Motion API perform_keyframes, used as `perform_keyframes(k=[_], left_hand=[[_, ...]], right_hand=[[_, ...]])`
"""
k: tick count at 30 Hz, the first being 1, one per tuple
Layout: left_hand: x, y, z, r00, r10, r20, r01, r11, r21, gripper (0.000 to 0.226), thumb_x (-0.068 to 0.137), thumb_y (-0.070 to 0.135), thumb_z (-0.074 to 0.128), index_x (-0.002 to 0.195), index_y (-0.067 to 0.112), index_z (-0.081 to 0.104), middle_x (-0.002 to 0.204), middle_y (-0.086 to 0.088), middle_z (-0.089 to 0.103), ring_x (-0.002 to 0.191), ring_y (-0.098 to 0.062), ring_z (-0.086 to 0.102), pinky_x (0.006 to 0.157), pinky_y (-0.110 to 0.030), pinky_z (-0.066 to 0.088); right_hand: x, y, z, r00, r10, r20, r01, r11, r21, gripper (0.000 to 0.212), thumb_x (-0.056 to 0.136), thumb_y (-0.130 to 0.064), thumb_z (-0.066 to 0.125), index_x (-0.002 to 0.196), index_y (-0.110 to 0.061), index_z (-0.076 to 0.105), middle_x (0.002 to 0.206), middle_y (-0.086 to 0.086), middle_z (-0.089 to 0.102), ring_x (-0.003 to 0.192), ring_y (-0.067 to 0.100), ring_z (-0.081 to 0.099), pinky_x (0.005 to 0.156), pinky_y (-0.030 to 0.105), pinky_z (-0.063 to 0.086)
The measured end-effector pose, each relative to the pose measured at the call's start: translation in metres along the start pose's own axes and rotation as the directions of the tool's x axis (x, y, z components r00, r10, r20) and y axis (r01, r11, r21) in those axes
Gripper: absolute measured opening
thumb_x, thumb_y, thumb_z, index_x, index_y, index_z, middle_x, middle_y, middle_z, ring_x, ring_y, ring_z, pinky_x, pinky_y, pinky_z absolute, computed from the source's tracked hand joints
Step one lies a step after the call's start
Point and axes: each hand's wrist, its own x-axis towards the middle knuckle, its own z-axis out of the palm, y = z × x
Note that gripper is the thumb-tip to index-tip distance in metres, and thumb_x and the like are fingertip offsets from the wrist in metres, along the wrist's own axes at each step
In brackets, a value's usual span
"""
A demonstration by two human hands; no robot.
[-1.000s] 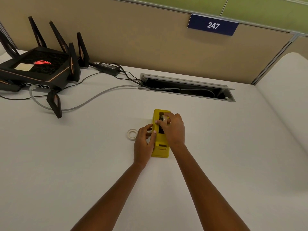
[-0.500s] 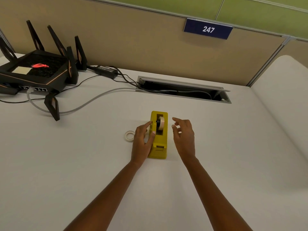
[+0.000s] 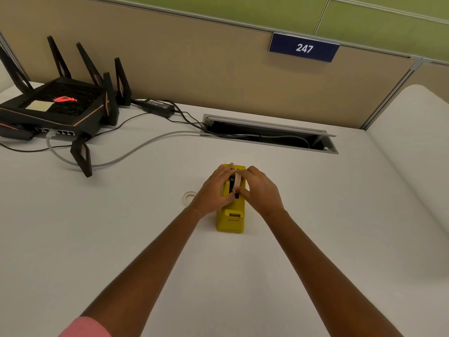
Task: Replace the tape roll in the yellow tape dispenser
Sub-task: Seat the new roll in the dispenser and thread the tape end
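Observation:
The yellow tape dispenser (image 3: 230, 218) stands on the white desk (image 3: 170, 239), its cutter end toward me. A tape roll (image 3: 236, 181) on a dark hub sits upright in its slot. My left hand (image 3: 213, 190) wraps the dispenser's left side with fingers on the roll. My right hand (image 3: 261, 190) presses against the roll from the right, thumb and fingers pinching it. A second, thin white tape ring (image 3: 189, 197) lies flat on the desk just left of my left hand.
A black router (image 3: 60, 110) with upright antennas stands at the back left, its cables (image 3: 126, 154) trailing across the desk to an open cable slot (image 3: 267, 137) behind the dispenser. A beige partition with a blue sign closes the back.
Half a second ago my right hand hovered open beside the dispenser; now both hands have closed in on the tape roll. The dispenser has not moved.

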Motion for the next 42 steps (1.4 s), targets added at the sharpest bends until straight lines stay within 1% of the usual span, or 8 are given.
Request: perform_keyframes(k=[7,13,15,18,23,27,32,42], left_hand=[[-0.004,-0.002,0.007,0.998,-0.045,-0.042,0.041,0.996,-0.076,0.061,0.085,0.026,0.057,0.137,0.017,0.027,0.151,-0.004,0.023,0.138,-0.024,0.023,0.111,-0.044,0.028],[-0.004,-0.002,0.009,0.997,-0.044,-0.058,0.038,0.995,-0.087,0.057,0.086,0.026,0.055,0.136,0.020,0.028,0.151,-0.005,0.025,0.137,-0.025,0.026,0.109,-0.042,0.030],[-0.005,-0.003,0.009,0.998,-0.040,-0.055,0.035,0.996,-0.085,0.056,0.087,0.027,0.054,0.136,0.020,0.028,0.151,-0.004,0.024,0.137,-0.024,0.027,0.108,-0.042,0.031],[-0.005,-0.002,0.009,0.997,-0.045,-0.057,0.040,0.995,-0.087,0.052,0.088,0.029,0.052,0.134,0.021,0.030,0.150,-0.004,0.025,0.135,-0.023,0.029,0.106,-0.039,0.032],[-0.002,0.004,0.009,0.992,-0.077,-0.099,0.069,0.994,-0.082,0.045,0.091,0.028,0.046,0.133,0.016,0.035,0.148,-0.006,0.031,0.133,-0.024,0.033,0.106,-0.038,0.032],[-0.001,0.008,0.007,0.993,-0.091,-0.071,0.085,0.993,-0.086,0.045,0.090,0.026,0.047,0.132,0.014,0.036,0.148,-0.007,0.029,0.134,-0.025,0.030,0.109,-0.042,0.030],[-0.001,0.010,0.006,0.993,-0.099,-0.061,0.091,0.989,-0.119,0.043,0.088,0.022,0.052,0.128,0.010,0.040,0.146,-0.009,0.031,0.133,-0.026,0.032,0.108,-0.041,0.031],[-0.003,0.014,0.007,0.989,-0.127,-0.079,0.107,0.970,-0.218,0.042,0.083,0.015,0.060,0.121,0.010,0.043,0.143,-0.009,0.035,0.128,-0.027,0.037,0.104,-0.040,0.035]], right_hand=[[0.004,-0.003,-0.005,0.998,0.033,0.054,-0.039,0.992,0.121,0.027,0.087,-0.016,0.055,0.113,-0.007,0.060,0.116,0.015,0.059,0.099,0.028,0.059,0.081,0.031,0.047],[0.009,-0.003,-0.010,0.993,0.025,0.111,-0.035,0.996,0.085,0.022,0.090,-0.015,0.050,0.103,-0.006,0.065,0.107,0.018,0.062,0.096,0.030,0.058,0.073,0.025,0.037],[0.011,-0.003,-0.011,0.993,0.023,0.118,-0.031,0.998,0.062,0.025,0.093,-0.015,0.045,0.105,-0.006,0.065,0.107,0.019,0.062,0.096,0.030,0.058,0.074,0.028,0.039],[0.012,-0.004,-0.012,0.992,0.021,0.121,-0.027,0.998,0.050,0.027,0.094,-0.014,0.043,0.108,-0.004,0.063,0.109,0.019,0.063,0.098,0.031,0.058,0.081,0.032,0.045],[0.006,-0.006,-0.008,0.997,-0.007,0.077,0.007,1.000,0.006,0.023,0.092,-0.015,0.046,0.104,-0.004,0.063,0.108,0.017,0.063,0.096,0.030,0.057,0.075,0.031,0.043],[0.003,-0.006,-0.003,0.998,-0.030,0.057,0.032,0.999,-0.025,0.019,0.091,-0.015,0.048,0.101,-0.003,0.059,0.109,0.015,0.062,0.100,0.028,0.056,0.079,0.032,0.045],[0.003,-0.006,-0.001,0.998,-0.040,0.042,0.042,0.997,-0.057,0.024,0.092,-0.019,0.048,0.110,-0.004,0.054,0.116,0.015,0.061,0.103,0.027,0.056,0.083,0.031,0.046],[0.005,-0.006,0.002,1.000,-0.027,0.010,0.027,0.997,-0.077,0.020,0.092,-0.017,0.047,0.105,-0.003,0.052,0.110,0.015,0.062,0.096,0.027,0.057,0.076,0.032,0.045]])
